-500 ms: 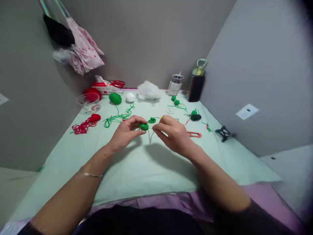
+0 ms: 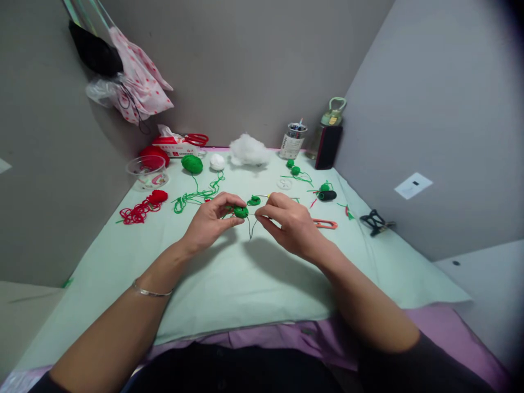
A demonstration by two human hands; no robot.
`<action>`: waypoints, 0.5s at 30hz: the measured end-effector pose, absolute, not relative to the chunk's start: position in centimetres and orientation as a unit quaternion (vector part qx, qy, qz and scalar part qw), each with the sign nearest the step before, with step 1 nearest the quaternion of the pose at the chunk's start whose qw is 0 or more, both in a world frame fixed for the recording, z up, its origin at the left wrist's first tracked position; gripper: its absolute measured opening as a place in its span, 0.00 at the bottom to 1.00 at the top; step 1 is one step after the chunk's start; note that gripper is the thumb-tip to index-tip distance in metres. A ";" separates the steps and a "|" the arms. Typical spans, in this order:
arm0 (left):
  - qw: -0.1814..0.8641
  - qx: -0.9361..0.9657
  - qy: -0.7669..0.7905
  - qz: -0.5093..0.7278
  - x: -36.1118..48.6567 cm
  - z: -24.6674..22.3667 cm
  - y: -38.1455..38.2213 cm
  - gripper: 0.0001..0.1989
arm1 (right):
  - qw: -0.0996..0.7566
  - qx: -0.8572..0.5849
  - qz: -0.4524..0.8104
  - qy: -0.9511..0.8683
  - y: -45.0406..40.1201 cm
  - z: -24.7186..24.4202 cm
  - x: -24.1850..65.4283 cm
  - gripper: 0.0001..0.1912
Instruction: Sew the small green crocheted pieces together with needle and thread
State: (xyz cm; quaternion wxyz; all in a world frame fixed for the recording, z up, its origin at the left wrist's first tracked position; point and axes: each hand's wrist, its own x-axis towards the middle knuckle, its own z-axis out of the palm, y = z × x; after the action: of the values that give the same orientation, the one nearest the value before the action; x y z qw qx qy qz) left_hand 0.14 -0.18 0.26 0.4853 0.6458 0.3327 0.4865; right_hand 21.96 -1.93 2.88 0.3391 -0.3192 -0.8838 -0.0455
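Between its thumb and fingers, my left hand (image 2: 210, 221) pinches a small green crocheted piece (image 2: 241, 212) above the middle of the table. Just to the right, my right hand (image 2: 289, 221) is closed on a thin needle whose tip side points toward that piece. A dark strand of thread (image 2: 251, 229) hangs in a loop below, between the hands. Behind them a second small green piece (image 2: 254, 201) lies on the cloth. The fingers of my right hand partly hide the needle.
Green yarn (image 2: 192, 164), red yarn (image 2: 157, 197) and a clear tub (image 2: 146, 173) are at the left. White stuffing (image 2: 249, 151) sits at the back. An orange cutter (image 2: 326, 224), a dark spool (image 2: 327, 195), a bottle (image 2: 332, 117) and a black clip (image 2: 374, 222) are at the right.
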 end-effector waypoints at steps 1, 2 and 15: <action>0.484 0.646 0.334 0.487 0.2 0.3 -0.2 0.12 | 0.341 -0.318 -0.045 -0.883 -1.9 2.9 22.0 0.12; 0.484 0.645 0.336 0.487 0.2 0.3 -0.2 0.12 | 0.343 -0.318 -0.045 -0.883 -1.9 2.9 22.0 0.12; 0.472 0.659 0.364 0.458 0.1 0.4 -0.3 0.12 | 0.323 -0.325 -0.028 -0.888 -2.0 2.9 22.1 0.13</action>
State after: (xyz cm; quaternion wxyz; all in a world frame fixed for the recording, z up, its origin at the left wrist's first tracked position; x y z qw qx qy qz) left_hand 0.13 -0.29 0.40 0.4723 0.6591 0.3642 0.4581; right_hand 22.09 -2.01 2.88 0.3233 -0.3253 -0.8882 -0.0276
